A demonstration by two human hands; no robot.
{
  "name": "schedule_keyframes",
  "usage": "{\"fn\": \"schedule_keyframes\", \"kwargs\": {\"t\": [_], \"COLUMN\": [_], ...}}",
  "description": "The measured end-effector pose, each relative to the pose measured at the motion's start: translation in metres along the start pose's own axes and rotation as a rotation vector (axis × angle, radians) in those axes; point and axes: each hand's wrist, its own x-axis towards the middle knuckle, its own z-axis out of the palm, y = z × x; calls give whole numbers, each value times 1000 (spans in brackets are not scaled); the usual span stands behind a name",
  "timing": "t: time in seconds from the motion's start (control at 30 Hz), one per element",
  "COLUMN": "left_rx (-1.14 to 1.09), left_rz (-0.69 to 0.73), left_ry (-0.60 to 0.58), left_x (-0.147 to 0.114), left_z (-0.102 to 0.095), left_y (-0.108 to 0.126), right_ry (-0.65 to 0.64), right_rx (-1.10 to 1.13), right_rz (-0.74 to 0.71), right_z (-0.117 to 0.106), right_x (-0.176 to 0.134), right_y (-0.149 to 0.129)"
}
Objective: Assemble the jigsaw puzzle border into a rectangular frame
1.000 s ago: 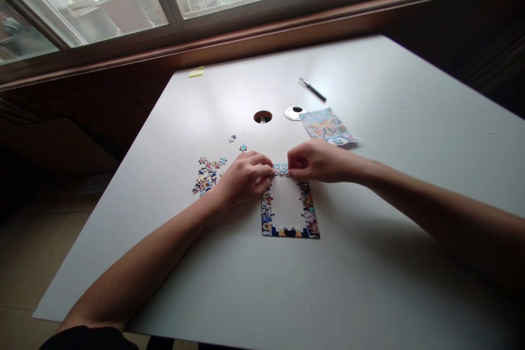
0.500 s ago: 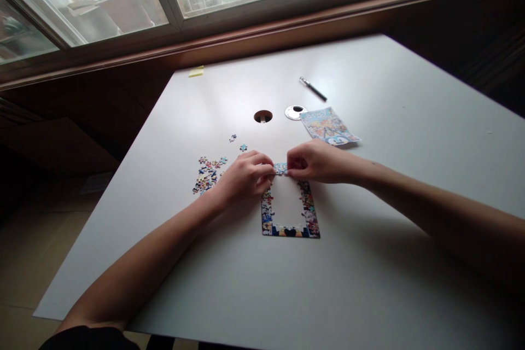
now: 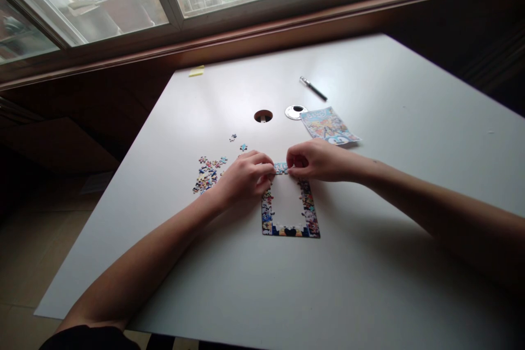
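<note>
A jigsaw puzzle frame (image 3: 310, 213) of joined edge pieces lies flat on the table, its middle bare white tabletop. My left hand (image 3: 248, 174) has its bent fingers closed on the top left corner of that frame. At the top right corner, my right hand (image 3: 307, 159) pinches the light blue upper strip (image 3: 281, 168), which shows between the two hands. Fingers cover both upper corners, so the exact pieces under them are hidden. Loose jigsaw pieces (image 3: 205, 178) lie in a pile left of my left hand, and a few single pieces (image 3: 243, 147) lie just beyond it.
Beyond my right hand lies a printed picture sheet (image 3: 329, 126). Behind it are a dark pen (image 3: 314, 89), a round metal cover (image 3: 294, 112) and a cable hole (image 3: 263, 116). A yellow sticky note (image 3: 196, 71) is at the white table's (image 3: 254, 290) far left corner, below a window.
Almost nothing differs. My right hand and forearm have shifted very slightly; both hands stay at the puzzle's top edge.
</note>
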Motion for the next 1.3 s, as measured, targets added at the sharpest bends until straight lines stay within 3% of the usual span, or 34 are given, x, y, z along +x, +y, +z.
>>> {"fn": "schedule_keyframes", "kwargs": {"t": [0.37,0.5,0.7,0.93,1.07,1.3], "left_rx": [3,2,6,-7,26,48], "left_rz": [3,6,-5,8,41,44], "left_ry": [-4,-7,-20,-40,-57,-59], "left_x": [1,1,2,1,0,-1], "left_z": [0,0,-3,-5,-6,-7], "left_y": [0,-1,2,1,-1,0], "right_ry": [-19,-39,-57,-89,-115,62], "right_rx": [-61,-82,-325,-117,5,-4], "right_rz": [-71,-168,-299,-128,-105,-19], "right_z": [1,-3,-3,-4,-6,-12], "right_x": [-1,-3,-7,-6,-2,2], "right_y": [5,2,-6,-1,4,9]}}
